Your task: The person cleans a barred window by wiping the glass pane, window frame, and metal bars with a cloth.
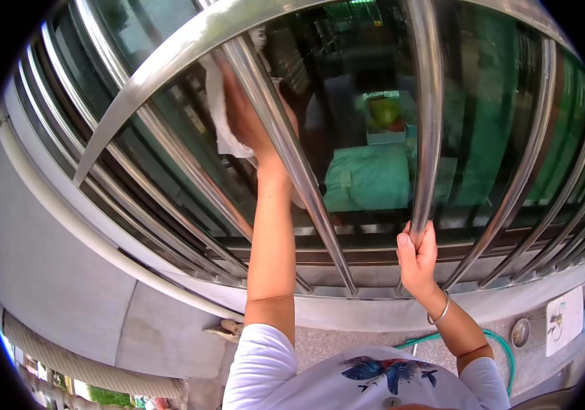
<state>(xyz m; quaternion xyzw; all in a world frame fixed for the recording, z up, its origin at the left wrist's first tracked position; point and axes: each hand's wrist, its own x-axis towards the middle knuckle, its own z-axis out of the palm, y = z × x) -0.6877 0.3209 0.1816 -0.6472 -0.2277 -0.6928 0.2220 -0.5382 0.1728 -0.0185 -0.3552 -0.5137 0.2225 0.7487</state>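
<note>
Through the gap between two metal bars, my left hand (244,113) reaches to the window glass (347,75). It holds a white cloth (218,113) flat against the pane, and a bar hides part of the fingers. My right hand (419,258) is wrapped around the lower part of an upright metal bar (427,130), thumb in front. A bracelet (439,309) circles the right wrist.
A curved metal rail (162,55) crosses above the bars. Behind the glass are a green folded bundle (367,178) and a box (386,137). On the ground lie a green hose (507,348), a metal bowl (521,333) and a white board (564,321).
</note>
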